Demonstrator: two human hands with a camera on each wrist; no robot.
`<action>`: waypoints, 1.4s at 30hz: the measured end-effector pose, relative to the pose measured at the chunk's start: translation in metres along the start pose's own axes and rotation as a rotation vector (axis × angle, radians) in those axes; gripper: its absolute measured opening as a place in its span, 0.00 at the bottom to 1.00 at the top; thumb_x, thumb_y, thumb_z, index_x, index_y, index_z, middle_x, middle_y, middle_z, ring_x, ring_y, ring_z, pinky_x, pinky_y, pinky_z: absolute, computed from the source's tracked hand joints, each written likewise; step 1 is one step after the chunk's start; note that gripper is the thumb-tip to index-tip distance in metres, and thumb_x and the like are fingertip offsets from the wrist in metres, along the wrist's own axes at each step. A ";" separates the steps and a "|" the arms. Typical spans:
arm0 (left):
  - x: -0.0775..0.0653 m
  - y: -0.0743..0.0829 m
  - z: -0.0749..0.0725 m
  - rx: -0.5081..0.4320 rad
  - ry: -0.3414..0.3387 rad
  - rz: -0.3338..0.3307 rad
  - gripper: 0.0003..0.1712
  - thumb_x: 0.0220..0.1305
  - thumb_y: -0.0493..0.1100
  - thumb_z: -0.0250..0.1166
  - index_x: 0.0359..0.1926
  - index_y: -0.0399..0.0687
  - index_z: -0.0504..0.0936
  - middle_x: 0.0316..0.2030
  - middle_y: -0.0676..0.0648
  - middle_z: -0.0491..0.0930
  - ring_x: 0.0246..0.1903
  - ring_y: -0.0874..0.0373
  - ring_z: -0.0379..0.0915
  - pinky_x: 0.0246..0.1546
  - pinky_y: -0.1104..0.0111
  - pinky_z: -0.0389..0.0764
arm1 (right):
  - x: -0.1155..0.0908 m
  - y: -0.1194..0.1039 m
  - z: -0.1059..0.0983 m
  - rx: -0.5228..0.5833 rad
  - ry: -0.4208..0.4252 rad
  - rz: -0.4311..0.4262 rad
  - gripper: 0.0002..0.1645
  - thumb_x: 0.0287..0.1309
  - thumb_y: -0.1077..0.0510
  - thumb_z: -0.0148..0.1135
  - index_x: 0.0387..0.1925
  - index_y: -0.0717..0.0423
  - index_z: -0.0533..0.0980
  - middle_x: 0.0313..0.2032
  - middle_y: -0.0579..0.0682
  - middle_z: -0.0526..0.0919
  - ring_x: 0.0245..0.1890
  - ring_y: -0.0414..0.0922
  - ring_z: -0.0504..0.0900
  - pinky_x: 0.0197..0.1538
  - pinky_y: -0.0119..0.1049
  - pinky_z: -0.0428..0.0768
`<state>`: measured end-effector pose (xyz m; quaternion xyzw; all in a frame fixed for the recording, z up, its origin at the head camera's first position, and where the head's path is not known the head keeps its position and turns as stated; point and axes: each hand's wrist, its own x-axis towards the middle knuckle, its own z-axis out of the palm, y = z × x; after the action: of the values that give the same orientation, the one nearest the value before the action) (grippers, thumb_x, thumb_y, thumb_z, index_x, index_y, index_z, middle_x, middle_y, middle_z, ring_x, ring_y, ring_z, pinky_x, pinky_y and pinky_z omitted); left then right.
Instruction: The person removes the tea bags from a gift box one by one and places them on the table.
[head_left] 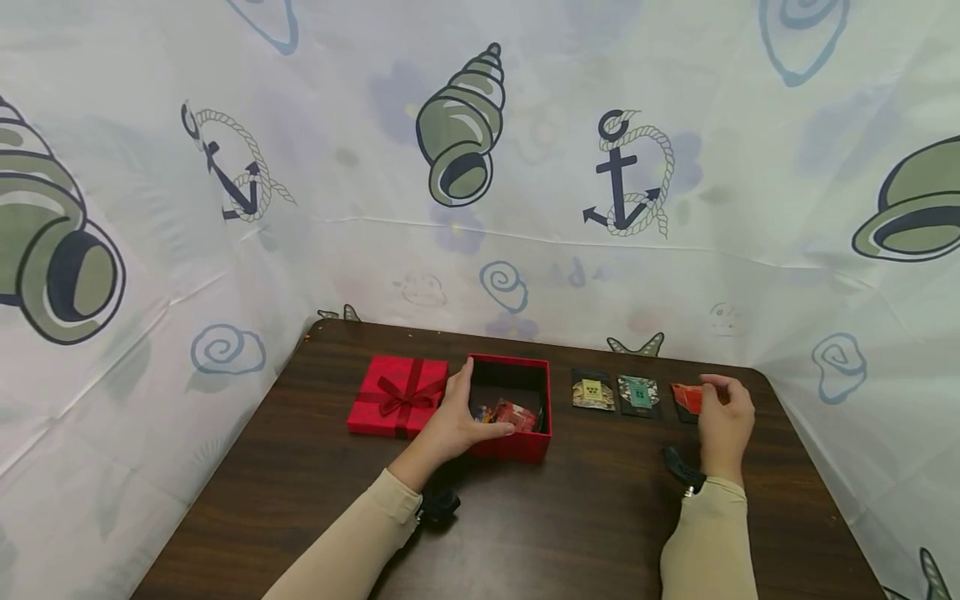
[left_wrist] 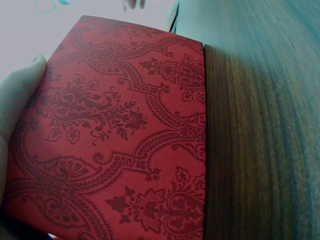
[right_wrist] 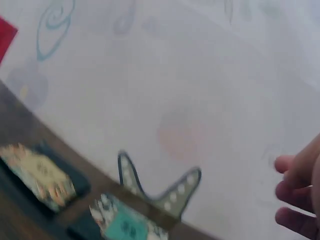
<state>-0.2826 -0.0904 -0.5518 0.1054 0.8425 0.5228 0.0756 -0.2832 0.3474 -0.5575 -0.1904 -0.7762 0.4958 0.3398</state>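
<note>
My left hand [head_left: 450, 421] grips a red gift box [head_left: 517, 450] at its left side, thumb over the front rim. Several small wrapped packets [head_left: 516, 414], one of them red, lie inside the dark interior. The patterned outer wall of the box [left_wrist: 115, 130] fills much of the left wrist view. On the right, my right hand [head_left: 726, 425] is beside and partly over a red-orange packet [head_left: 686, 397]. Its fingers are loosely bent, and in the right wrist view nothing shows between them. To the left lie a teal-labelled packet [head_left: 639, 393] and a yellow-labelled packet [head_left: 592, 392].
A red lid [head_left: 371, 408] with a ribbon bow lies left of the box, by my left hand. The dark wooden table [head_left: 592, 517] ends at a white printed curtain [head_left: 540, 167] along the back and both sides.
</note>
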 end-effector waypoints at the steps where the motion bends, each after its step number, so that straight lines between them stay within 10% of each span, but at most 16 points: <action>1: 0.000 0.000 0.000 0.001 0.000 0.000 0.80 0.52 0.62 0.85 0.90 0.63 0.37 0.87 0.43 0.45 0.84 0.39 0.48 0.78 0.32 0.64 | -0.001 -0.005 0.000 0.038 0.017 -0.006 0.14 0.77 0.60 0.59 0.53 0.65 0.85 0.43 0.44 0.81 0.45 0.39 0.75 0.48 0.33 0.70; 9: 0.000 0.001 0.000 0.010 0.002 -0.017 0.81 0.50 0.66 0.85 0.90 0.65 0.38 0.87 0.44 0.46 0.84 0.39 0.49 0.75 0.32 0.69 | -0.021 -0.058 0.036 0.283 0.004 -0.039 0.13 0.78 0.66 0.55 0.55 0.71 0.77 0.34 0.41 0.74 0.29 0.37 0.69 0.34 0.27 0.67; 17: 0.001 0.004 0.002 0.010 -0.004 -0.005 0.79 0.52 0.64 0.85 0.90 0.65 0.38 0.87 0.44 0.47 0.83 0.39 0.51 0.75 0.33 0.69 | -0.059 -0.078 0.082 0.351 -0.404 -0.182 0.15 0.84 0.58 0.54 0.65 0.55 0.73 0.30 0.46 0.68 0.21 0.40 0.62 0.28 0.34 0.65; 26: -0.001 0.002 0.001 -0.021 -0.010 0.006 0.80 0.53 0.63 0.85 0.90 0.63 0.36 0.87 0.42 0.45 0.83 0.38 0.51 0.76 0.31 0.66 | -0.099 -0.135 0.102 0.515 -0.769 -0.249 0.14 0.84 0.58 0.56 0.61 0.63 0.74 0.28 0.48 0.69 0.19 0.43 0.65 0.23 0.35 0.68; 36: 0.000 -0.001 0.002 -0.028 -0.019 0.046 0.82 0.53 0.63 0.86 0.90 0.54 0.35 0.85 0.36 0.47 0.77 0.34 0.59 0.75 0.34 0.70 | -0.110 -0.166 0.133 0.622 -1.204 -0.062 0.17 0.85 0.52 0.55 0.59 0.62 0.75 0.31 0.50 0.74 0.17 0.49 0.62 0.23 0.37 0.67; 42: 0.000 0.000 0.001 -0.033 -0.008 0.062 0.83 0.51 0.64 0.86 0.90 0.54 0.36 0.85 0.37 0.47 0.78 0.36 0.58 0.76 0.39 0.71 | -0.104 -0.157 0.173 0.729 -1.248 0.187 0.16 0.87 0.54 0.52 0.59 0.64 0.73 0.31 0.46 0.72 0.18 0.38 0.60 0.27 0.34 0.62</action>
<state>-0.2822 -0.0900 -0.5525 0.1323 0.8298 0.5383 0.0645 -0.3280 0.1021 -0.4996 0.1877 -0.5914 0.7661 -0.1677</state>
